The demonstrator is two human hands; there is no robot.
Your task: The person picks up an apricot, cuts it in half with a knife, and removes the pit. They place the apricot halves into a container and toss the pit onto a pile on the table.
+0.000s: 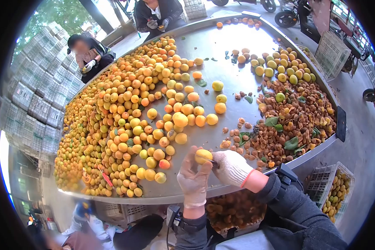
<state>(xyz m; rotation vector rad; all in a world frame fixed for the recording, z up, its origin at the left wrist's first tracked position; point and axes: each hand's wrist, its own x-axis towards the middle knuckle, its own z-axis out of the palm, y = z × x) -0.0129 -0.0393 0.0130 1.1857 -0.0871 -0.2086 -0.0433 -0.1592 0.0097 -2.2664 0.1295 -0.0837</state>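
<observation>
My left hand (192, 179), in a thin pale glove, pinches a yellow apricot (203, 156) just above the table's near edge. In a white knitted glove, my right hand (232, 167) is closed round a small knife (213, 162). Its thin blade lies against the apricot's lower right side; the handle is mostly hidden in my fist. Beyond my hands, a big heap of whole apricots (125, 108) covers the left of the metal table (233, 121). To the right lies a heap of brown pits and scraps (296, 121) with some green leaves.
A red-handled tool (106, 178) lies among the apricots. Yellow-green fruit (281, 64) is grouped at the far right. Crates with fruit (333, 189) and brown scraps (235, 208) stand below the near edge. Co-workers sit at the far side (158, 16), left (91, 58) and lower left (91, 229).
</observation>
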